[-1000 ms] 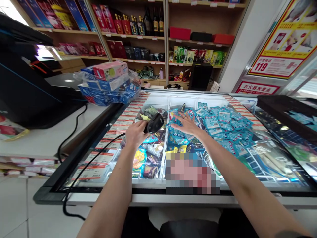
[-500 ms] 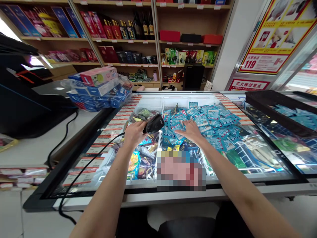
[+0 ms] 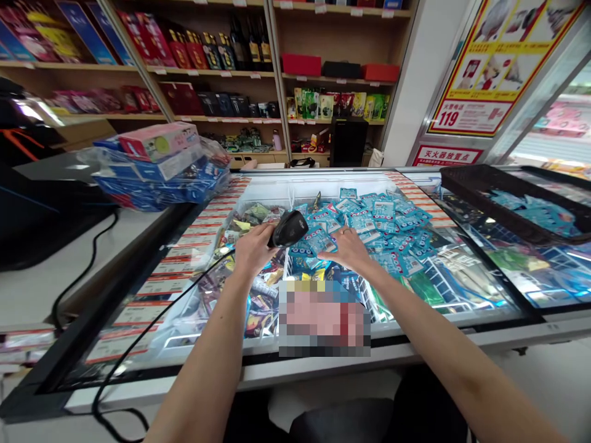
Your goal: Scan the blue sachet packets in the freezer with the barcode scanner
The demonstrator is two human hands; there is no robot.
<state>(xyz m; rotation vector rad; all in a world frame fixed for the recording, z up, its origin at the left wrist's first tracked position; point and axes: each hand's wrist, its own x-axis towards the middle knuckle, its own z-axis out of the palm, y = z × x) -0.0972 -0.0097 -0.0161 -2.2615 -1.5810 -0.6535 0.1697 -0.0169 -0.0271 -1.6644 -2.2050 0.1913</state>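
My left hand (image 3: pixel 252 247) grips a black barcode scanner (image 3: pixel 289 229) whose cable (image 3: pixel 138 347) trails back over the freezer's near edge. The scanner head points at a blue packet (image 3: pixel 320 239) that my right hand (image 3: pixel 348 249) pinches by its corner, just right of the scanner. Both hands hover inside an open chest freezer (image 3: pixel 323 363) over a heap of blue packets (image 3: pixel 383 224). The left compartment holds mixed coloured wrappers (image 3: pixel 258 301).
A bag of blue and pink boxes (image 3: pixel 157 163) sits on the white counter (image 3: pixel 32 289) at the left. A black basket (image 3: pixel 512 203) with blue packets rests on the freezer lid at the right. Shelves of bottles and boxes (image 3: pixel 258 55) line the back wall.
My right hand drew back toward me and lifted one blue packet up to the scanner. The view has swung right; my left hand keeps the scanner in about the same place.
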